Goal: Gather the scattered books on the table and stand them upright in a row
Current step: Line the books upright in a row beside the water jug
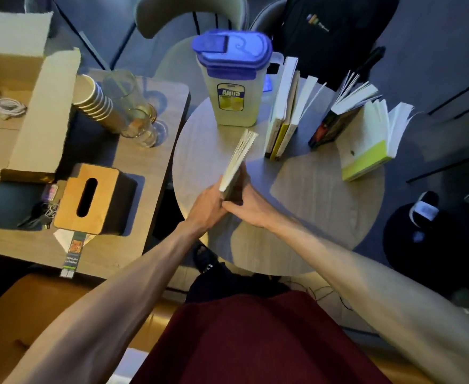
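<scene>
Left hand: the left hand [209, 205] grips the near end of the held book [239, 159] from its 9 o'clock side, fingers curled round the lower edge.
Right hand: the right hand [246, 207] clasps the same end from the 3 o'clock side, thumb pressed along the bottom corner; the two hands touch each other there.
Held book: a thin pale paperback, tilted, its far end pointing to 1 o'clock, carried above the 8 o'clock part of the round counter [311, 206]; whether it touches the top cannot be told.
Row of three books: the row of three books [283, 115] stands upright at 12 o'clock on the round counter, spines toward the person, just beside the pitcher.
Dark book: the dark book [334, 124] stands at 1 o'clock, apart from the row, its pages fanned open at the top.
Yellow-green book: the yellow-green book [365, 146] stands at 2 o'clock near the rim, touching the dark book, pages splayed.
Pitcher: a clear pitcher [233, 81] with a blue lid at 11 o'clock, labelled "Agua".
Rectangular counter: the rectangular counter [155, 151] lies at 9 o'clock, next to the round one.
On it: a wood-topped tissue box [89, 198], keys [40, 213] at its 9 o'clock, stacked paper cups [96, 103], glasses [140, 121] and an open cardboard box [25, 87].
Beyond: a black backpack [333, 31] at 12 o'clock.
</scene>
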